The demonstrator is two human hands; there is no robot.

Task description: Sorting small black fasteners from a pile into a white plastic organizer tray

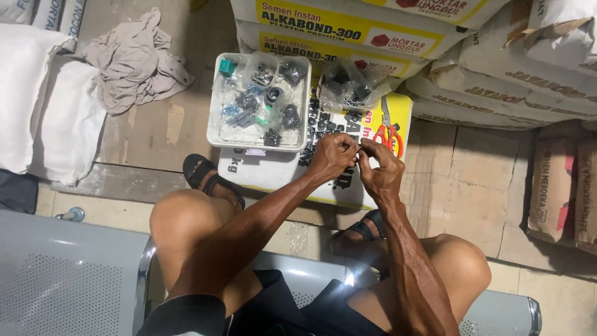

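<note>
Both hands (359, 158) (perhaps) pinching something tiny

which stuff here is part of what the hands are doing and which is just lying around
In use:
left hand and right hand, pinching something too small to tell
white tray of bagged small parts
clear bags of dark parts
orange-handled scissors

Lying about:
crumpled cloth
stacked sacks
metal bench

Both forearms reaching forward over bare knees, left hand (334, 155) and right hand (380, 167) meeting fingertip to fingertip — fingers curled in a pinching grip, wrists slightly bent
</note>
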